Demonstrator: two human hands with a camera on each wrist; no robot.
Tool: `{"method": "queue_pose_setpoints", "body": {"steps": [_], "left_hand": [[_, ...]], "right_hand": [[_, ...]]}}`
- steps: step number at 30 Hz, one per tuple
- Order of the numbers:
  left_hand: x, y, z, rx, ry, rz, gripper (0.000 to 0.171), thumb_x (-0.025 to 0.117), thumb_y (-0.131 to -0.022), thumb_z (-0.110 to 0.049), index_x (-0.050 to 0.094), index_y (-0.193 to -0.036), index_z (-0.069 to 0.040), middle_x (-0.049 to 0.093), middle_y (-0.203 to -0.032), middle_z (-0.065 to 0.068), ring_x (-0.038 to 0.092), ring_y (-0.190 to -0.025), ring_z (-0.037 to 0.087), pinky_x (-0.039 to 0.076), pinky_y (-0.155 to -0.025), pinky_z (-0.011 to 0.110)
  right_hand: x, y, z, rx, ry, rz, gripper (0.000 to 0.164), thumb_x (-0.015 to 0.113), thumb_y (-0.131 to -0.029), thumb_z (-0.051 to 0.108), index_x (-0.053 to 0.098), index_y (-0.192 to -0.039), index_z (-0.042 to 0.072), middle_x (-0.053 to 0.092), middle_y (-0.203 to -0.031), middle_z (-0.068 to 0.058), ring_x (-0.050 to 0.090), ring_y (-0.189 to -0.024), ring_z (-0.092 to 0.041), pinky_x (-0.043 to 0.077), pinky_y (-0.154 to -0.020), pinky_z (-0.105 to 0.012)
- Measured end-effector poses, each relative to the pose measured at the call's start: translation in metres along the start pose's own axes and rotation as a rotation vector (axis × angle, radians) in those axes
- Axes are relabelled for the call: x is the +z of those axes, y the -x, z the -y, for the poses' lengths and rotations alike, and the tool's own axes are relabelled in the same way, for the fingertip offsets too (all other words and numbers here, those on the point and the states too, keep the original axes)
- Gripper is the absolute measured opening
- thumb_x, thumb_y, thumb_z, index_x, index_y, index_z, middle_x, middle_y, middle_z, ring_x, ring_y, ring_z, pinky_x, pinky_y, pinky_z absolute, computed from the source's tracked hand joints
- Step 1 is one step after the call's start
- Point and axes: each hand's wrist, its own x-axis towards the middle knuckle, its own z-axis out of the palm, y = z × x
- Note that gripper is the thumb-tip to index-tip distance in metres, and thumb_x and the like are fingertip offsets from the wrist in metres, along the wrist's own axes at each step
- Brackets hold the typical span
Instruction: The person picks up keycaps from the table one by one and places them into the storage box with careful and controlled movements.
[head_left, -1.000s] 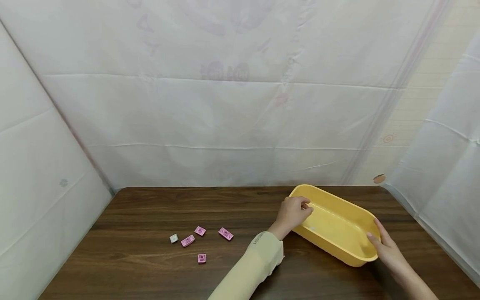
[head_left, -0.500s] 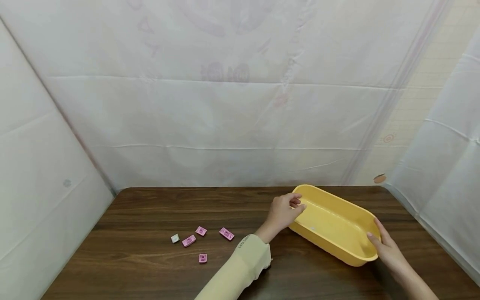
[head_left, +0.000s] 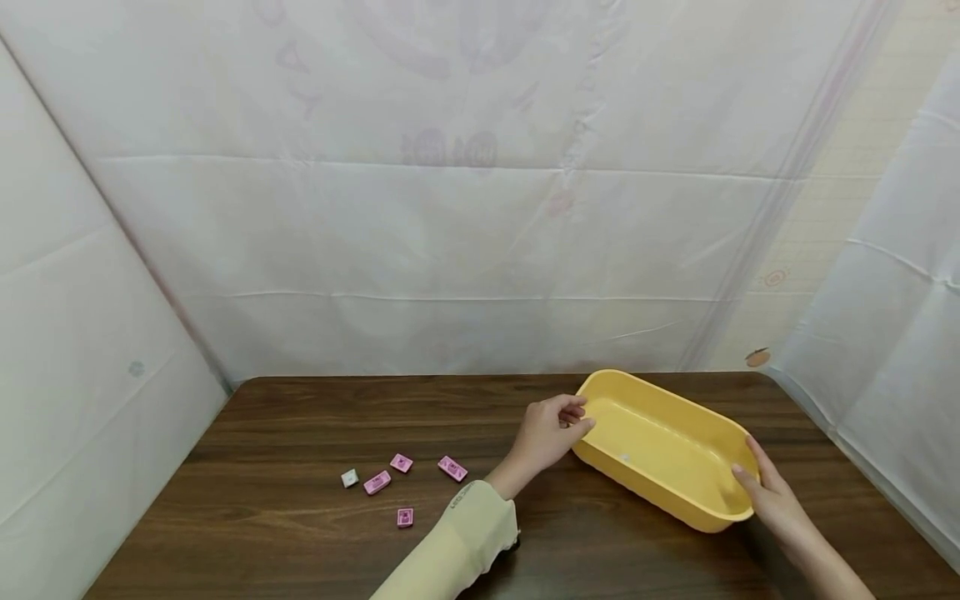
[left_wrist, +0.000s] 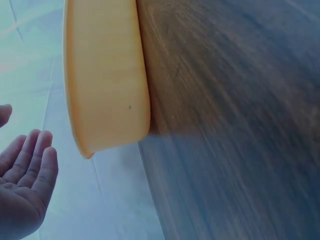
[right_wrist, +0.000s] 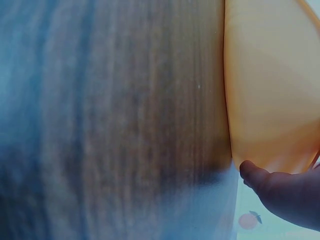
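A yellow plastic basin (head_left: 660, 500) stands slantwise on the right of the table, a small pale piece (head_left: 625, 457) lying on its floor. My right hand (head_left: 782, 507) grips its right end, thumb over the rim; in the right wrist view a digit of that right hand (right_wrist: 290, 192) lies against the end wall. By the basin's left rim is my left hand (head_left: 546, 432), its fingers loosely bent around nothing. The left wrist view has this left hand (left_wrist: 25, 185) beside the basin, a gap between them.
Several pink keycaps (head_left: 452, 468) and one white keycap (head_left: 349, 477) are scattered left of centre on the dark wooden table (head_left: 285, 425). White cloth (head_left: 442, 233) hangs behind the table and along both sides.
My left hand has drawn back leftward from over the basin to its left rim. The right hand keeps its grip, and the keycaps stay where they were.
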Motion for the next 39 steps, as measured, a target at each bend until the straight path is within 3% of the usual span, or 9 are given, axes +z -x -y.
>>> {"method": "queue_pose_setpoints", "body": {"steps": [13,20,39], "left_hand": [[-0.018,0.017,-0.002,0.026,0.012,0.003,0.031,0.067,-0.083,-0.015,0.063,-0.110,0.000,0.065,-0.098,0.012,0.063,-0.087,0.021,0.051,-0.076,0.028],[-0.032,0.025,-0.003,0.038,-0.013,-0.003,0.032,0.066,-0.084,-0.018,0.063,-0.109,0.000,0.065,-0.101,0.011,0.063,-0.091,0.021,0.050,-0.078,0.029],[-0.080,0.056,0.013,-0.018,-0.053,-0.010,0.032,0.065,-0.085,-0.020,0.062,-0.111,-0.003,0.064,-0.107,0.011,0.060,-0.098,0.023,0.048,-0.083,0.038]], "right_hand": [[0.000,0.000,0.001,0.001,0.002,-0.010,0.066,0.030,-0.100,0.026,-0.017,-0.141,0.003,-0.020,-0.143,-0.029,-0.018,-0.129,-0.041,-0.007,-0.102,-0.057],[0.000,0.000,0.002,0.004,-0.002,-0.006,0.067,0.030,-0.100,0.027,-0.018,-0.141,0.002,-0.021,-0.142,-0.028,-0.018,-0.129,-0.041,-0.007,-0.102,-0.057],[0.000,0.004,0.001,-0.004,-0.007,-0.003,0.066,0.029,-0.101,0.026,-0.018,-0.141,0.003,-0.022,-0.142,-0.029,-0.020,-0.128,-0.041,-0.007,-0.101,-0.059]]}}
